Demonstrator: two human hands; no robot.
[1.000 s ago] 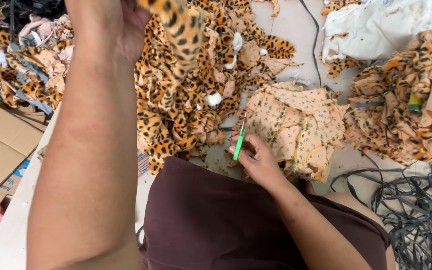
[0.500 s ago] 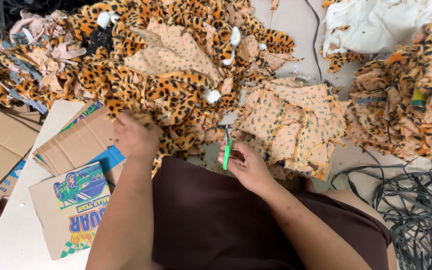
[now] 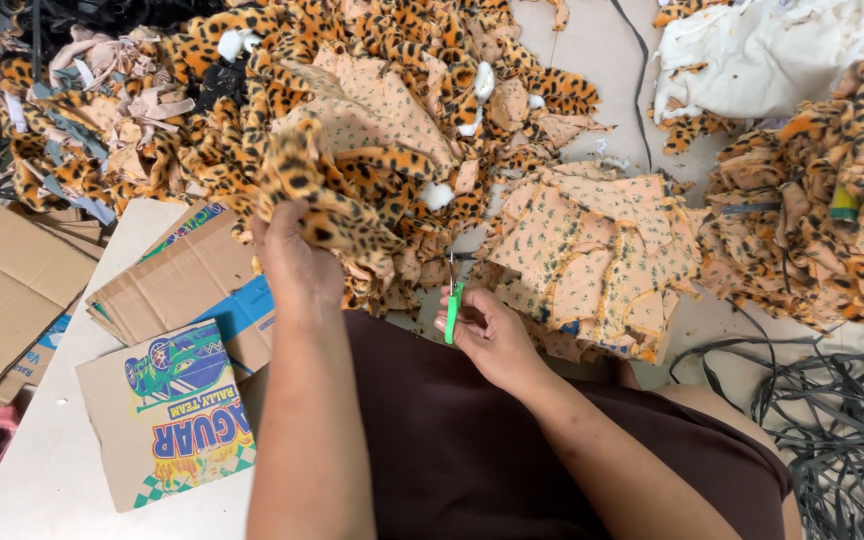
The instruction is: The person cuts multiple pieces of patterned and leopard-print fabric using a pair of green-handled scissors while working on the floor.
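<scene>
My left hand (image 3: 294, 262) grips a piece of leopard-print plush fabric (image 3: 327, 190) lifted off the big heap of the same fabric (image 3: 282, 90). My right hand (image 3: 487, 335) holds small green-handled snips (image 3: 452, 300), blades pointing up toward the fabric. To the right of the snips lies a stack of pale orange inside-out pieces (image 3: 597, 255). My lap is covered in dark brown cloth (image 3: 452, 450).
Flattened cardboard boxes (image 3: 167, 390) lie on the white surface at the left. Another leopard-print pile (image 3: 812, 240) and white fabric (image 3: 772, 60) sit at the right. Dark straps (image 3: 842, 430) are tangled at the lower right.
My left arm came down from high in front of the camera and took hold of a plush piece from the heap. My right hand with the snips stayed almost still.
</scene>
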